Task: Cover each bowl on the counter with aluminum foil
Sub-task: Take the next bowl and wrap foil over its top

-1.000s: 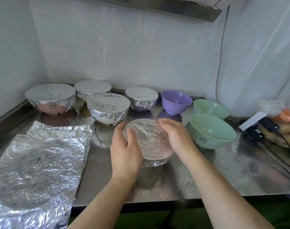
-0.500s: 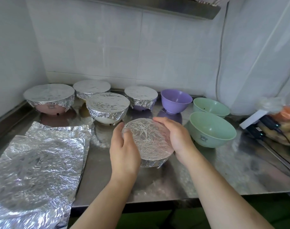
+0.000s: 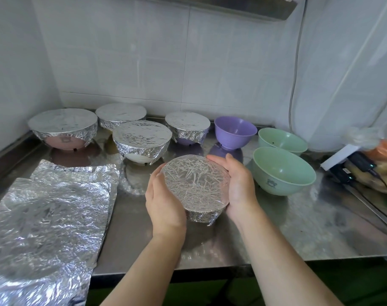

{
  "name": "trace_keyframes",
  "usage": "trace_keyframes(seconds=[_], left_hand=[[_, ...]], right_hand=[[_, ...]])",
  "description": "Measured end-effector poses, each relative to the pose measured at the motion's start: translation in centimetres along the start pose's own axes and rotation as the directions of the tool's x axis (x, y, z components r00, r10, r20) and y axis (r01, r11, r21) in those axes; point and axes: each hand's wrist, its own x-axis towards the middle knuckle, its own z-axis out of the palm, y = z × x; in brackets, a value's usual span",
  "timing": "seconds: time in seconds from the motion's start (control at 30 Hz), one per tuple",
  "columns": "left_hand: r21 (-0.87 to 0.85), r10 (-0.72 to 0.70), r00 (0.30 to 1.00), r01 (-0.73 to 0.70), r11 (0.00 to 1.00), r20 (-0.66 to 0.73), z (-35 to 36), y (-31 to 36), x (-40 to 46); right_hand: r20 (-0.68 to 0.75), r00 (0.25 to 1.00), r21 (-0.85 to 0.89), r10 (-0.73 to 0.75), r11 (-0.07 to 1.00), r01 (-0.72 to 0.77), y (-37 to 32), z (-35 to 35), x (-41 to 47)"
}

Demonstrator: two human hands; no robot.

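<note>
A foil-wrapped bowl (image 3: 195,184) sits between my hands near the middle of the steel counter (image 3: 298,228), tilted toward me. My left hand (image 3: 163,202) cups its left side and my right hand (image 3: 236,184) cups its right side, fingers curled round the foil rim. Behind it stand several foil-covered bowls, the nearest one white (image 3: 141,140). An uncovered purple bowl (image 3: 235,131) and two uncovered green bowls, one near (image 3: 283,170) and one farther back (image 3: 282,141), stand to the right. Loose foil sheets (image 3: 46,219) lie stacked at the front left.
White tiled walls close off the back and left. At the right edge lie a white power strip (image 3: 338,159) with black plugs and cables, and a plastic bag of food (image 3: 378,164). The counter's front edge runs just below my wrists.
My hands slid down from the top of the foil to the sides of the bowl, and the bowl has tipped a little toward me.
</note>
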Motion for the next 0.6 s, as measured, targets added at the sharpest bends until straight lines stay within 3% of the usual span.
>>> trace_keyframes(seconds=[0.13, 0.2, 0.33, 0.5, 0.6], left_hand=[[0.044, 0.027, 0.998, -0.029, 0.999, 0.050, -0.4, -0.2, 0.7], [0.062, 0.038, 0.991, -0.046, 0.997, 0.127, -0.9, -0.1, 0.8], [0.044, 0.035, 0.991, -0.041, 0.998, 0.133, -2.0, 0.4, 2.0], [0.028, -0.067, 0.964, 0.062, 0.998, 0.258, -1.7, -0.2, 2.9], [-0.020, -0.055, 0.975, 0.061, 0.998, 0.216, -1.1, -0.8, 2.3]], right_hand=[[-0.010, 1.000, 0.024, 0.013, 1.000, -0.012, 0.0, -0.1, -0.4], [-0.092, 0.996, 0.083, 0.000, 0.997, 0.008, 0.2, -0.3, -0.6], [-0.220, 0.972, 0.199, -0.087, 0.971, 0.132, 1.3, -0.4, -2.2], [-0.257, 0.954, 0.330, -0.157, 0.913, 0.239, 4.2, 0.9, -3.6], [-0.321, 0.939, 0.392, -0.125, 0.885, 0.252, 4.5, 1.9, -3.6]])
